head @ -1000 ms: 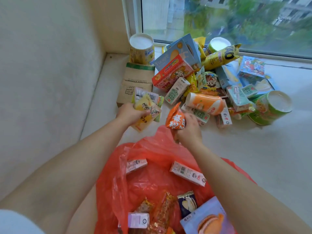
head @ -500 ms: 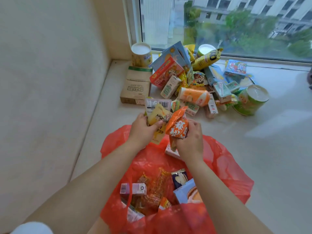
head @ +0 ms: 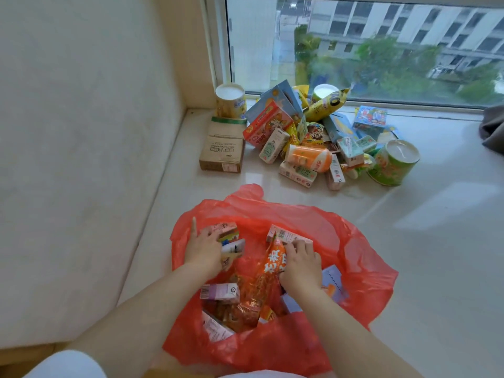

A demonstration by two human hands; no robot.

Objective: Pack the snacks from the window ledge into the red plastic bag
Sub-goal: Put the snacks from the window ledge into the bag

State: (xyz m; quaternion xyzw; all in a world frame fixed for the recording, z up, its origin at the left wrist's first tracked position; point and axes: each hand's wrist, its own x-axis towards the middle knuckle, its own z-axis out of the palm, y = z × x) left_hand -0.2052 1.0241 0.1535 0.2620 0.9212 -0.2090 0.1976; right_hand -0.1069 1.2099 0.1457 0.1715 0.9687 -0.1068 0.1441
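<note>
Window ledge (head: 409, 268): pale, glossy, running out from the glass at 12 o'clock. A large heap of snacks (head: 308, 143) remains on it at 12 to 1 o'clock, well apart from the bag: cartons, tubs, packets, with a brown box (head: 222, 148) at its 9 o'clock edge.

Red plastic bag (head: 354, 271): lying open at 6 o'clock, mouth spread, already holding several cartons and wrappers.

Change noted: a second ago both hands were up at the near edge of the heap; both are now down inside the bag mouth with what they gathered.

Left hand (head: 204, 251): clenched round a clutch of small packets (head: 231, 241), index finger pointing outward, at the bag's 10 o'clock side.

Right hand (head: 300, 264): grasping an orange packet (head: 272, 264), pressing it among the contents beside a pink carton (head: 286, 236).

Judgement: one more handful is being deposited, not yet released. Most of the heap remains unpacked; the task is far from complete.
</note>
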